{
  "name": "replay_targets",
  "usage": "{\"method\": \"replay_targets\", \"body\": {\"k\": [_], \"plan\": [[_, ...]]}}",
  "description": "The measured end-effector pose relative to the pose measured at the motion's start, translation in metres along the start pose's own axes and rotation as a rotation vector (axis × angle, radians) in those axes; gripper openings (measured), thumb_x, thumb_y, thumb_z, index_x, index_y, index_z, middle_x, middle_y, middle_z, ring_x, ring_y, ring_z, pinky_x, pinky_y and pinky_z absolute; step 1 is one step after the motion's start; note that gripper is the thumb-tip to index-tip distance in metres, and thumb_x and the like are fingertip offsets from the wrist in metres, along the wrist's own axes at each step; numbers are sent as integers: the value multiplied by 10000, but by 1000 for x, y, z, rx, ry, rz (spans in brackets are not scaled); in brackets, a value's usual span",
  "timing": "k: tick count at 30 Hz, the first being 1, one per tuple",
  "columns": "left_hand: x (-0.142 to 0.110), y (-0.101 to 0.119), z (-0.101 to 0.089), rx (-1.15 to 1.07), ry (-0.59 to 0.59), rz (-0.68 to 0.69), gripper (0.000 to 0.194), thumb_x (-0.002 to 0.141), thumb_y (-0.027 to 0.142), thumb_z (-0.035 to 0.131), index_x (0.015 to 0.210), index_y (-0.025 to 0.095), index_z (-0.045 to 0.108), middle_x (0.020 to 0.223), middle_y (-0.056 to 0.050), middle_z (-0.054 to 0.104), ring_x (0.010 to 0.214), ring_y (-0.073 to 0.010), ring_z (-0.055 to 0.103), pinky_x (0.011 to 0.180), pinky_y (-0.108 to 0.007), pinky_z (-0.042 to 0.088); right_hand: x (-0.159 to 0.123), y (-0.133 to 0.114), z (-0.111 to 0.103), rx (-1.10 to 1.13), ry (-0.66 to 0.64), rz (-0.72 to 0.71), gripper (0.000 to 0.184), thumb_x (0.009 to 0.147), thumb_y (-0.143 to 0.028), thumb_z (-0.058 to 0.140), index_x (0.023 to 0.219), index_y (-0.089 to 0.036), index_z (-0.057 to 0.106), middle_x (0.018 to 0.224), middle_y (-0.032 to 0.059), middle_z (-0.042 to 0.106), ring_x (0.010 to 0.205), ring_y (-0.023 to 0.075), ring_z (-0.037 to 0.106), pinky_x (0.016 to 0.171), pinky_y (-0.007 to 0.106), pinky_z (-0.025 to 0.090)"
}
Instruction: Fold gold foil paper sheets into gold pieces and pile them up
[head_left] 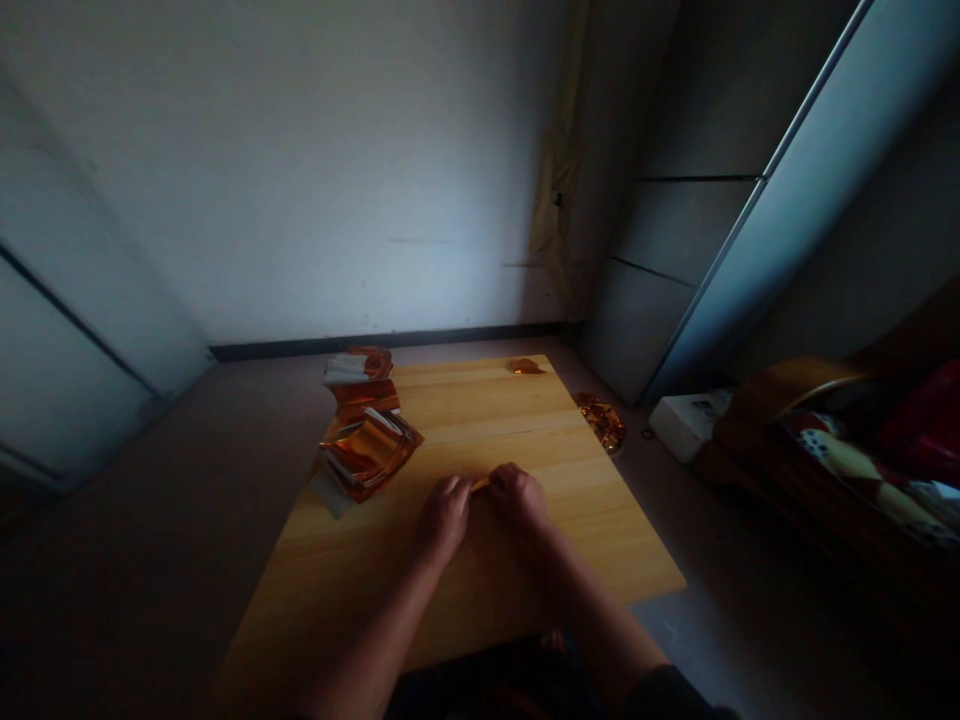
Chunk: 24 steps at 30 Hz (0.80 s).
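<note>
With left hand and right hand closed, grips slim orange piece between them at the desk, apparently mid-shaping; shows stacked orange sheets, likely unworked, left of the hands; smaller piece, possibly finished, beyond.

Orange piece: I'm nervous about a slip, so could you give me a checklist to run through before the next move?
1. Left hand gripping the orange piece: ok, fingers at its left end.
2. Right hand gripping it: ok, fingers at its right end.
3. Orange piece straight and undamaged: cannot tell, the hands cover most of it.
4. Sheet stack apart from the hands: ok, it lies left of the left hand.
5. Scrap apart from the hands: ok, near the table's far right corner.
6. All foil on the table: not ok, a crumpled heap shows beyond its right edge.
</note>
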<state>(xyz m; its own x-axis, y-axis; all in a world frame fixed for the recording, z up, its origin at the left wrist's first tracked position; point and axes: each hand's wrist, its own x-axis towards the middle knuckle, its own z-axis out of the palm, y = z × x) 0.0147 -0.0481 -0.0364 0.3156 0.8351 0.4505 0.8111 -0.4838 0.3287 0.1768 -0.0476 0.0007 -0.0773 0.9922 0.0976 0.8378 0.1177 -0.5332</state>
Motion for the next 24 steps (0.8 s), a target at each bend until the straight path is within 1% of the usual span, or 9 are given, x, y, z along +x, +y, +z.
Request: {"method": "replay_targets", "body": {"k": [4, 9, 12, 14, 16, 21, 24], "plan": [[-1, 2, -2, 81, 22, -14, 274, 833, 73, 440, 988, 173, 642, 910, -81, 628, 881, -199, 571, 803, -322, 489, -2, -4, 6, -18, 29, 6, 155, 835, -199, 508, 870, -207, 659, 863, 25, 664, 735, 121, 579, 629, 194, 341], [-1, 5, -8, 154, 20, -52, 281, 777, 67, 491, 996, 157, 642, 971, -98, 619, 920, -230, 556, 828, -352, 469, -5, -4, 11, -19, 65, -26, 124, 841, -193, 516, 812, -191, 637, 802, 19, 660, 677, 111, 564, 594, 193, 311], [0, 5, -12, 175, 20, -109, 226, 826, 127, 473, 963, 160, 649, 897, -91, 620, 867, -226, 562, 791, -344, 465, -7, -4, 12, 0, 92, -63, 136, 853, -192, 501, 794, -188, 623, 785, 17, 653, 661, 105, 557, 583, 190, 305], [0, 5, -13, 193, 12, -130, 223, 855, 158, 449, 944, 166, 653, 834, -83, 614, 822, -222, 564, 759, -338, 461, -7, -4, 13, 0, 109, -72, 151, 865, -197, 487, 786, -189, 615, 771, 16, 648, 645, 104, 550, 572, 191, 296], [0, 4, -13, 208, 4, -134, 233, 862, 152, 434, 933, 168, 655, 802, -81, 609, 803, -220, 564, 742, -332, 458, -7, -3, 15, -9, 124, -76, 162, 872, -202, 475, 781, -190, 608, 756, 15, 643, 624, 102, 541, 557, 195, 283], [-2, -1, -8, 160, 34, -130, 260, 834, 79, 428, 941, 160, 651, 815, -80, 634, 812, -210, 571, 747, -314, 462, -7, 0, 22, -42, 166, -80, 187, 873, -179, 440, 770, -186, 596, 726, 15, 639, 580, 97, 521, 533, 207, 253], [-3, -3, -5, 118, 70, -119, 262, 825, 65, 432, 941, 158, 648, 829, -78, 648, 820, -213, 574, 756, -318, 471, -7, 2, 25, -60, 176, -91, 194, 879, -183, 426, 775, -190, 590, 700, 7, 641, 561, 99, 515, 527, 213, 242]]}}
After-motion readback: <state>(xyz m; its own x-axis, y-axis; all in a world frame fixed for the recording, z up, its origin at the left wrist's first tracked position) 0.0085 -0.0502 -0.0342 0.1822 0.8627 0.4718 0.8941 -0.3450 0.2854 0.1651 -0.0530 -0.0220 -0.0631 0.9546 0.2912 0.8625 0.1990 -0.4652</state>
